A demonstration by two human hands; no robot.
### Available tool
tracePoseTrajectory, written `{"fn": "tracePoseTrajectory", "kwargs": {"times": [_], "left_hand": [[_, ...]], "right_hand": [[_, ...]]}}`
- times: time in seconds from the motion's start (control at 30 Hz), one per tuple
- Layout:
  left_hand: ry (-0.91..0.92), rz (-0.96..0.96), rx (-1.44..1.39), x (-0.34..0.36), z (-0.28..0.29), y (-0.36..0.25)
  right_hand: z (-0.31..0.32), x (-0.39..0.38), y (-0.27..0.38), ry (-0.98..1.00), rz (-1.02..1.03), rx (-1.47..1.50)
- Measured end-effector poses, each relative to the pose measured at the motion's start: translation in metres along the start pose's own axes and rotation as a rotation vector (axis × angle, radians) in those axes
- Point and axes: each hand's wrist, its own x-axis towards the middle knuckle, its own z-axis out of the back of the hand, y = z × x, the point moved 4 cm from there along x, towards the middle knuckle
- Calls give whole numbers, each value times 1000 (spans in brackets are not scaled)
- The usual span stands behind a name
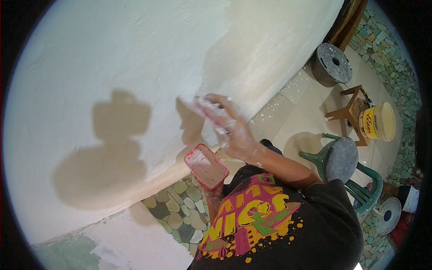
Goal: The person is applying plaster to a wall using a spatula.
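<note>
My left hand (pixel 213 194) holds a small red-rimmed rectangular plastic tub (pixel 206 166) from below. White paste coats the inside of the tub. My right hand (pixel 231 132), smeared with white paste, is raised above and to the right of the tub, in front of the pale wall (pixel 171 58). Its fingers are bent together and blurred by motion. Something whitish seems to be between them, but its kind cannot be made out. Whether that hand touches the wall is unclear.
To the right stand a round grey container (pixel 332 65), a wooden stool (pixel 349 108), a yellow-and-white bucket (pixel 378 121) and a green plastic chair (pixel 366 191) bearing a round grey lid-like disc (pixel 342 159). A fan (pixel 388 216) is near another person (pixel 410 200). White crumbs dot the tiles.
</note>
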Motion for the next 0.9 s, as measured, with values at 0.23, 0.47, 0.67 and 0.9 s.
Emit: {"fn": "tracePoseTrajectory", "kwargs": {"times": [0.23, 0.47, 0.67, 0.9], "left_hand": [[8, -57, 55, 1, 12, -3], [69, 9, -52, -1, -12, 2], [89, 39, 23, 6, -18, 12], [-20, 7, 76, 5, -4, 22]], "right_hand": [[107, 73, -73, -547, -191, 95], [33, 43, -18, -346, -240, 322], [35, 37, -15, -183, -64, 35], [116, 22, -138, -487, -313, -13]]}}
